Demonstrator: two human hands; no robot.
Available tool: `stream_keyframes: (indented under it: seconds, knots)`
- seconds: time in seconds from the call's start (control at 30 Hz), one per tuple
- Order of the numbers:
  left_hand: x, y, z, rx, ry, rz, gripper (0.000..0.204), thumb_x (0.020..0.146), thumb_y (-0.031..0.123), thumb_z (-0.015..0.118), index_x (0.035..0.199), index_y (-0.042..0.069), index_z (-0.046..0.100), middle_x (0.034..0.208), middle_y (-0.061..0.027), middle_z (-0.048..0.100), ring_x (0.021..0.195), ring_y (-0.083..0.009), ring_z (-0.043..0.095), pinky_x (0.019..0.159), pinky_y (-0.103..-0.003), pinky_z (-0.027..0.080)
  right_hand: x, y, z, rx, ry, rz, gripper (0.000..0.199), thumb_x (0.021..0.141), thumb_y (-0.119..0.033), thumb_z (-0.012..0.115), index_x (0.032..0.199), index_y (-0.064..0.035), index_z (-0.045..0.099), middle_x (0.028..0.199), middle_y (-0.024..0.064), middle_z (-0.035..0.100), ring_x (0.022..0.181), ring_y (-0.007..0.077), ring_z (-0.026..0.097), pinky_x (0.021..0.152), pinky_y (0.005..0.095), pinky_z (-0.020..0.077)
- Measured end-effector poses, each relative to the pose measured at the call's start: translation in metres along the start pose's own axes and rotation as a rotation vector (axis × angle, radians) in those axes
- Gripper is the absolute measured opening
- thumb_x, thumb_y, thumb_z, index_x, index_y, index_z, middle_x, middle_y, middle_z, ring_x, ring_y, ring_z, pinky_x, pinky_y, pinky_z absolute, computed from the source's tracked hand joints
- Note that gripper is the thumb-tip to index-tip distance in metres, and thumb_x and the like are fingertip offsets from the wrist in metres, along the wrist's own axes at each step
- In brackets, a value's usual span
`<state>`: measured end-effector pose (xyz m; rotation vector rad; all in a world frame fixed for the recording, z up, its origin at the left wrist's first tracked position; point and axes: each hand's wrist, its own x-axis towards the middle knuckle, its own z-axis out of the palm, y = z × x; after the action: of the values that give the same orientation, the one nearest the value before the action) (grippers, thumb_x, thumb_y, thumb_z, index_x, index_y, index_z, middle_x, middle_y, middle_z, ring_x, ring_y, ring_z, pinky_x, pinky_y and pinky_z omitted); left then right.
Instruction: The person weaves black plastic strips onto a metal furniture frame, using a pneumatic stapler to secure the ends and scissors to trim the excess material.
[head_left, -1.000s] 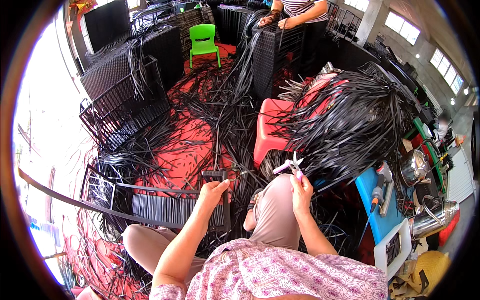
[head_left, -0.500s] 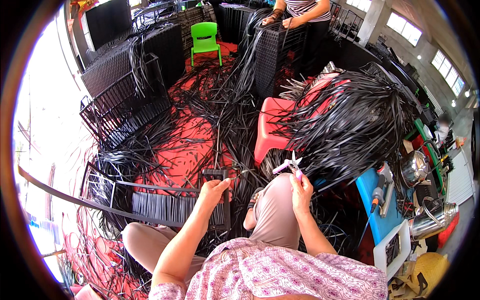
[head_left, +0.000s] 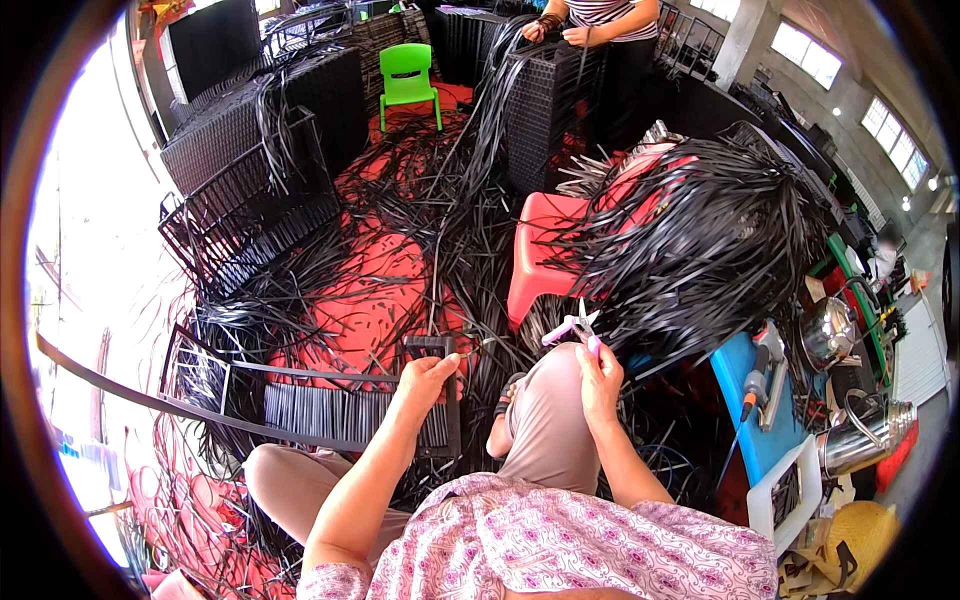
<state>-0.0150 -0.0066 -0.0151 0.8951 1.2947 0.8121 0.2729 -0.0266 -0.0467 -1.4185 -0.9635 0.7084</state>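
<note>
In my right hand [head_left: 600, 378] is a pair of scissors [head_left: 583, 322] with pink-purple handles. Its blades are spread and point away from me, above my raised knee. My left hand [head_left: 428, 378] is closed in a pinch over a black frame [head_left: 452, 405] partly filled with dark strips [head_left: 330, 412]. A long flat black strip [head_left: 150, 398] curves in from the far left and passes behind my left forearm. The pinch seems to be on a strip, but my fingers hide most of it.
Loose black strips [head_left: 390, 200] cover the red floor [head_left: 370, 270]. A red stool [head_left: 540, 245] bears a big strip bundle [head_left: 710, 240]. Ahead stand a green chair [head_left: 408, 85] and a person [head_left: 610, 25] working at a woven panel [head_left: 535, 120]. Right, a blue surface [head_left: 745, 375] holds a power tool [head_left: 765, 355].
The scissors have shifted slightly to the left with my right hand. My left hand stays almost still. The far person's hands have moved a little to the left.
</note>
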Motion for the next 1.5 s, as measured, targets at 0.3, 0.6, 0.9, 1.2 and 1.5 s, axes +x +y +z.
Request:
stream_keyframes:
  seconds: [0.3,0.6,0.9,1.2,1.5]
  knots:
    - [0.005,-0.005,-0.002,-0.029,-0.011,-0.004,0.032,0.093,0.033,0.061,0.087,0.001,0.064,0.071,-0.0044,0.065,0.059,-0.0134,0.063,0.053,-0.025,0.05,0.001,0.0,0.0,-0.051,0.012,-0.007,0.028,0.088,-0.021,0.067,0.103,0.0026,0.065,0.079,-0.0019,0.058,0.074,0.0067,0.049,0.07,0.0239,0.0435]
    - [0.004,-0.006,-0.003,-0.032,-0.03,0.017,0.032,0.093,0.034,0.061,0.088,0.002,0.064,0.073,-0.0043,0.065,0.059,-0.0136,0.063,0.053,-0.025,0.049,-0.003,-0.008,0.001,-0.049,-0.003,-0.018,0.027,0.088,-0.021,0.067,0.102,0.0023,0.066,0.077,-0.0012,0.058,0.072,0.0071,0.048,0.067,0.0245,0.0432]
    - [0.004,-0.007,-0.003,-0.033,-0.028,0.006,0.032,0.093,0.034,0.061,0.088,0.003,0.064,0.073,-0.0041,0.065,0.06,-0.0139,0.064,0.053,-0.025,0.05,-0.003,-0.005,0.001,-0.076,0.005,-0.037,0.026,0.088,-0.02,0.067,0.103,0.0022,0.066,0.083,0.0018,0.063,0.077,0.0087,0.053,0.072,0.0254,0.045]
    - [0.003,-0.005,-0.003,-0.034,-0.024,0.003,0.032,0.092,0.034,0.062,0.088,0.002,0.065,0.074,-0.0038,0.066,0.06,-0.0137,0.064,0.055,-0.025,0.05,-0.003,-0.003,0.001,-0.083,0.006,-0.061,0.025,0.088,-0.018,0.067,0.103,0.0024,0.065,0.085,0.0029,0.064,0.079,0.0096,0.055,0.075,0.0255,0.0456]
    - [0.002,-0.004,-0.001,-0.03,-0.015,-0.003,0.032,0.093,0.034,0.062,0.088,0.002,0.065,0.074,-0.004,0.066,0.06,-0.0136,0.064,0.055,-0.025,0.051,-0.004,-0.007,0.0,-0.123,0.007,-0.085,0.025,0.089,-0.019,0.066,0.102,0.0024,0.065,0.082,0.0038,0.064,0.076,0.0103,0.054,0.072,0.0264,0.0453]
